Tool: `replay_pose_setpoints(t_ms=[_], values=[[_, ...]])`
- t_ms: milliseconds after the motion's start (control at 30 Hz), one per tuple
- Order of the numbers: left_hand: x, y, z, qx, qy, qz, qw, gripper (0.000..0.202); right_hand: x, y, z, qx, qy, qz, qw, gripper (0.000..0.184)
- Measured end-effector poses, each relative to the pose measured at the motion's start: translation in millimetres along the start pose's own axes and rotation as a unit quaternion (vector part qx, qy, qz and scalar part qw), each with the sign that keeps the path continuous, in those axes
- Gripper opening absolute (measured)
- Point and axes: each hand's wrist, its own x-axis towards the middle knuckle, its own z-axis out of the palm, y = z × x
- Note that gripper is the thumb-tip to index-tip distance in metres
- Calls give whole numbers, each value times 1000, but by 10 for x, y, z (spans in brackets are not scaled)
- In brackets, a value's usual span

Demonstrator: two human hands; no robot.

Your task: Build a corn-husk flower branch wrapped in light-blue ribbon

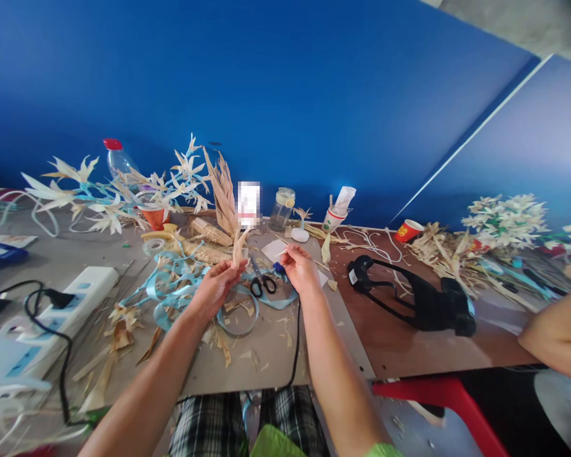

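My left hand [216,284] is closed round the base of a dry corn husk piece [239,246] that points up and away. My right hand [299,266] pinches the end of a thin pale strip [280,252] that runs toward the husk. Both hands hover over the grey table [261,355], just above black-handled scissors [262,283] and a tangle of light blue ribbon [171,285]. Husk scraps lie all round them.
Husk flowers on blue stems [124,190], a glass jar [282,208], paper cups [334,219] and a bottle stand at the back. A white power strip [76,295] with black cables lies left. A black strap device [423,301] rests right, near another person's arm [559,339]. A red stool [438,397] stands below.
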Motion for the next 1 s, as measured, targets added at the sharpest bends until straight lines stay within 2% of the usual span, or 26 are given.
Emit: replay_pose_setpoints(t_ms=[167,267,333,400,467,500,600,700,767,867,1000], values=[[-27,39,26,-12,4,17,1000,29,14,-65,-26,-20,0,-22,1000,14],[-41,69,37,-26,21,38,999,30,20,-61,-41,-113,55,-56,991,21],[-38,78,31,-35,28,50,998,30,1,-64,-39,-260,101,-100,955,34],[-30,79,20,-40,29,56,997,29,-38,-73,-18,-430,119,-127,886,44],[-26,77,15,-39,27,56,997,28,-89,-76,25,-544,81,-121,826,40],[-26,77,17,-37,26,54,998,28,-116,-71,54,-569,44,-111,813,36],[-34,79,35,-32,25,51,998,28,-197,-30,145,-592,-88,-77,797,30],[-33,80,49,-37,34,69,996,28,-273,30,213,-639,-171,-30,749,30],[-22,80,44,-46,55,98,993,28,-314,60,237,-673,-193,-21,713,31],[-4,82,22,-50,94,139,985,27,-352,79,248,-708,-187,-27,680,33],[9,67,20,-27,103,102,989,30,-366,69,244,-731,-190,-32,654,35]])
